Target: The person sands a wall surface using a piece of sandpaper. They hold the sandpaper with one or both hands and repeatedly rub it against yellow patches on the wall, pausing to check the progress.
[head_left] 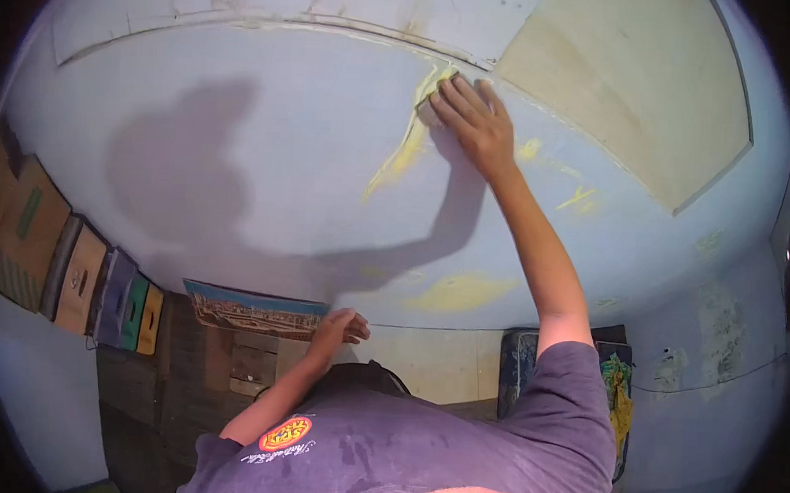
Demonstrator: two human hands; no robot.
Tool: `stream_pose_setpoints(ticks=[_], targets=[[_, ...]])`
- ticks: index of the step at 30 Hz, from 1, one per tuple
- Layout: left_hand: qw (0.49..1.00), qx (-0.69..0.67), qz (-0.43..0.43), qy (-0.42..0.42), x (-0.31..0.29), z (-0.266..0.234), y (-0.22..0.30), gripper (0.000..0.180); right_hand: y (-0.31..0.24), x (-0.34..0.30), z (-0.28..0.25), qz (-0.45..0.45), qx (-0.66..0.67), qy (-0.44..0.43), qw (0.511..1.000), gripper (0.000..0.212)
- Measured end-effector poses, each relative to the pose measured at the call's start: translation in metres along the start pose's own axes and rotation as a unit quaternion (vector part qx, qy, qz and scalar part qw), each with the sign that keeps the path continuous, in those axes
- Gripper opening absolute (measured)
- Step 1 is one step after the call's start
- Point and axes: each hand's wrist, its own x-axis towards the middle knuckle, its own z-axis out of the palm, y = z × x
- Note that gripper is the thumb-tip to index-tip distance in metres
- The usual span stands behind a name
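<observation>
The wall (320,146) is a pale blue, smooth-faced surface marked with yellow material. The main yellow streak (400,160) runs obliquely, from beneath the seam at upper center down and leftward to a tapered end. Pale ridges line its edges; its upper portion is partly covered by the right hand (478,131). To the right lie a small yellow spot (531,148) and a branched yellow mark (579,199). Lower on the wall, a broad yellow patch (462,293) presents diffuse edges.
</observation>
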Motion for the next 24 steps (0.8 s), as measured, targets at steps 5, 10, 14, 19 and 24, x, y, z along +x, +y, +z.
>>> stream_pose_setpoints(ticks=[5,10,14,19,24], targets=[[1.000,0.015,-0.013,-0.010,-0.001,0.006,0.004,0.037,-0.038,-0.041,0.014,0.014,0.074,-0.031,0.997,0.037],[1.000,0.013,-0.005,-0.013,-0.001,0.009,0.009,0.037,-0.039,-0.056,0.006,-0.060,0.127,-0.116,0.983,0.034],[1.000,0.011,-0.004,-0.016,0.002,0.009,0.004,0.038,-0.020,-0.029,-0.023,-0.084,0.093,-0.059,0.990,0.033],[1.000,0.005,-0.011,-0.012,0.007,0.010,-0.005,0.038,0.019,0.012,-0.015,-0.022,0.015,-0.021,0.999,0.038],[1.000,0.011,-0.025,-0.010,0.006,0.013,-0.010,0.037,-0.016,-0.020,0.009,-0.016,0.065,-0.056,0.996,0.035]])
